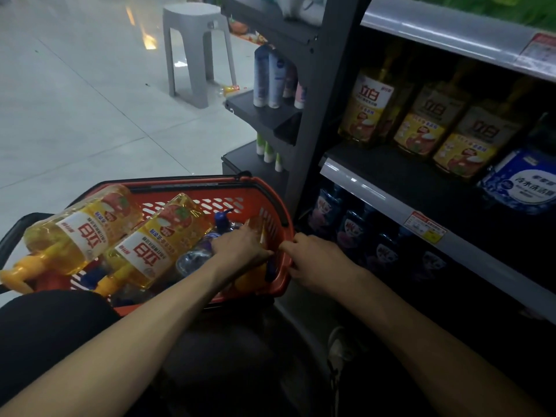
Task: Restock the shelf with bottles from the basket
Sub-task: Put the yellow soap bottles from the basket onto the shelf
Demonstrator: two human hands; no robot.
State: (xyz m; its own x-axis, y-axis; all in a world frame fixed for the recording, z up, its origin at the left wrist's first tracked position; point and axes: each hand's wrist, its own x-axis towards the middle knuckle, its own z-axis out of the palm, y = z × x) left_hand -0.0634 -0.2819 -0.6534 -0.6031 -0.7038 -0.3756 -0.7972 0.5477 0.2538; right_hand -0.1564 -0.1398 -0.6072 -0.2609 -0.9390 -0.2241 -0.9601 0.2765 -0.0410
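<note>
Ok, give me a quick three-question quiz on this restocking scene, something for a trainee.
1. True or false: the basket is empty.
2. Where is the left hand? A) inside the basket B) on the floor C) on a stool
3. Which hand is at the basket's near rim?

Key: 1 false, yellow bottles lie in it; 2 A; 3 the right hand.

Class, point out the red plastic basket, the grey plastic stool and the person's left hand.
red plastic basket [195, 192]: head view, far wall.
grey plastic stool [192, 13]: head view, seat top.
left hand [240, 248]: head view, back of hand.
</note>
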